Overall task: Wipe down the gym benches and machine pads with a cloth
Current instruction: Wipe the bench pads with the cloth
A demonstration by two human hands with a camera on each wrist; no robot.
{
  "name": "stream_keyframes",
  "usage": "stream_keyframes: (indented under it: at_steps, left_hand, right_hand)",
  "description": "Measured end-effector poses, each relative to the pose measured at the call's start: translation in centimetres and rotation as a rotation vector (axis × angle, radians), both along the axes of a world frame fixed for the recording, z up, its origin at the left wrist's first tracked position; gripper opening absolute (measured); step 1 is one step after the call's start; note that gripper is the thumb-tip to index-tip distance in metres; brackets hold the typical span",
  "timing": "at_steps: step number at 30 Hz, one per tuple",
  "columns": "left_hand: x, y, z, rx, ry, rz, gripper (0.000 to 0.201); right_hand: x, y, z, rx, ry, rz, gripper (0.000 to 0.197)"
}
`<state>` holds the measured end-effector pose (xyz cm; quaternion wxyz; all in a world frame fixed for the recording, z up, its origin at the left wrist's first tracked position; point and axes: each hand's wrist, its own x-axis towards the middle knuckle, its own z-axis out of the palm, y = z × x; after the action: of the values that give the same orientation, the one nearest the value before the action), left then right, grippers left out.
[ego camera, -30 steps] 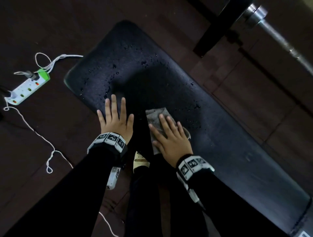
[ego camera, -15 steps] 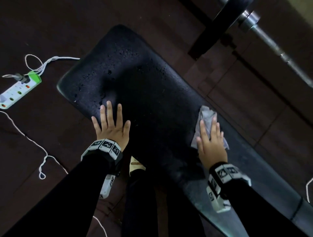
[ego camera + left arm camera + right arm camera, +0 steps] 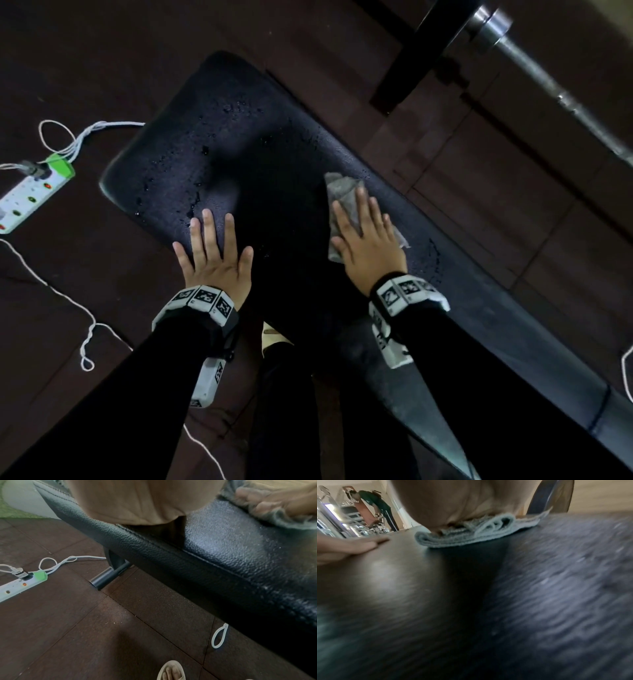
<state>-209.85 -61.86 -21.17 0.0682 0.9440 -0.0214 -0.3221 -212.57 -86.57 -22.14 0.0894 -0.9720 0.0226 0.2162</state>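
Note:
A black padded gym bench (image 3: pixel 274 164) runs from upper left to lower right, with water droplets on its far end. My left hand (image 3: pixel 212 250) lies flat with straight fingers on the pad's near edge (image 3: pixel 223 545). My right hand (image 3: pixel 366 236) presses a crumpled grey cloth (image 3: pixel 342 192) flat against the pad, fingers straight on top of it. In the right wrist view the folded cloth (image 3: pixel 471 536) sits under my palm on the pad (image 3: pixel 471 601), and my left hand's fingers (image 3: pixel 351 546) rest further left.
A white and green power strip (image 3: pixel 32 192) with white cables (image 3: pixel 61 298) lies on the dark floor to the left. A barbell (image 3: pixel 548 85) and a black upright (image 3: pixel 414 51) stand at the upper right. A sandalled foot (image 3: pixel 171 670) is beside the bench. Another person (image 3: pixel 376 507) stands far off.
My right hand slid the cloth across the pad from the near edge to the right, then forward and a little back left. The left hand stayed flat on the pad.

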Motion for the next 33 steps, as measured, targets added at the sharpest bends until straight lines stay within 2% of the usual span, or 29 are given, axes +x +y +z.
stream_keyframes:
  at_steps: [5,9,12,16,21,24,26,29,33]
  left_hand:
    - [0.0,-0.1,-0.1,-0.003,-0.009,0.016,0.056]
    - [-0.1,-0.1,-0.3,0.002,-0.01,0.018,0.057]
    - [0.0,-0.1,-0.2,-0.003,-0.014,0.012,0.057]
    - [0.1,0.1,-0.1,-0.02,0.007,0.004,0.058]
    - [0.4,0.2,-0.2,-0.042,0.035,0.025,0.062]
    - [0.0,0.9,0.2,-0.162,-0.072,0.021,0.066]
    - [0.1,1.7,0.6,-0.214,-0.186,0.065,0.071]
    - [2.0,3.1,0.4,-0.196,-0.309,0.173,0.071]
    - [6.8,5.6,-0.4,-0.139,-0.391,0.267,0.071]
  right_hand:
    - [-3.9,-4.5,0.4,-0.014,-0.013,-0.298,0.059]
    - [-10.9,-3.5,1.6,-0.09,-0.001,-0.407,0.059]
    - [-12.9,-3.2,2.0,-0.092,0.057,-0.468,0.061]
    - [-9.8,-3.9,1.4,-0.091,0.016,-0.55,0.056]
    - [-4.6,-6.4,0.7,-0.044,0.028,-0.67,0.06]
    - [-2.1,-8.0,0.4,-0.037,0.074,-0.718,0.062]
    - [-1.0,-8.6,0.3,-0.046,0.116,-0.718,0.056]
    - [0.0,-9.0,0.2,-0.012,0.148,-0.709,0.045]
    - [2.4,-7.3,0.7,0.049,0.053,-0.616,0.04]
